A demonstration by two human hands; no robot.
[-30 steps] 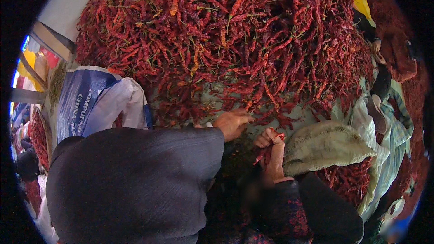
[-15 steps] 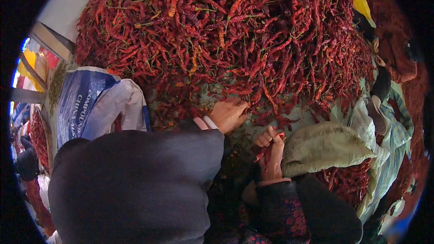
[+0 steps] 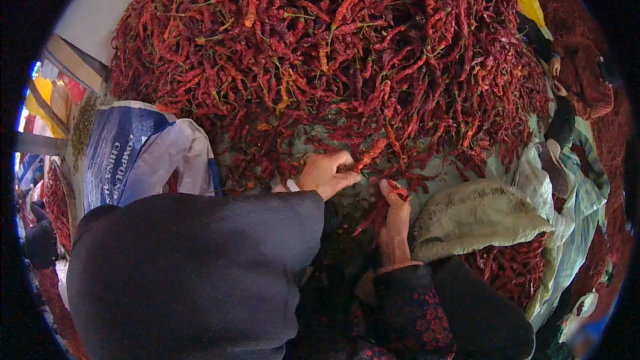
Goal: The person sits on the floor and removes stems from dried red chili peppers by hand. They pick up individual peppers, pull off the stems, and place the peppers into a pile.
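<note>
A big heap of dried red chillies [image 3: 320, 40] with green stalks fills the upper middle. My left hand [image 3: 327, 173], just below the heap, pinches an orange-red chilli [image 3: 370, 155] that points up and to the right. My right hand [image 3: 395, 220], lower and to the right, is closed on several darker chillies [image 3: 370, 217], some hanging down to the left and a brighter one near the fingertips. Right of my right hand lies an olive sack [image 3: 483, 210] with more chillies [image 3: 507, 270] showing below its rim.
A blue and white printed sack [image 3: 143, 153] stands at the left, below wooden bars [image 3: 77, 60]. A white cloth sack [image 3: 533, 183] and dark red heaps [image 3: 607, 160] lie at the right. Another person's hand [image 3: 555, 65] shows beside the heap at upper right.
My left hand has shifted leftward from the heap's edge and now has an orange-red chilli in its fingers. The fingers of my right hand have turned, with the chillies still held.
</note>
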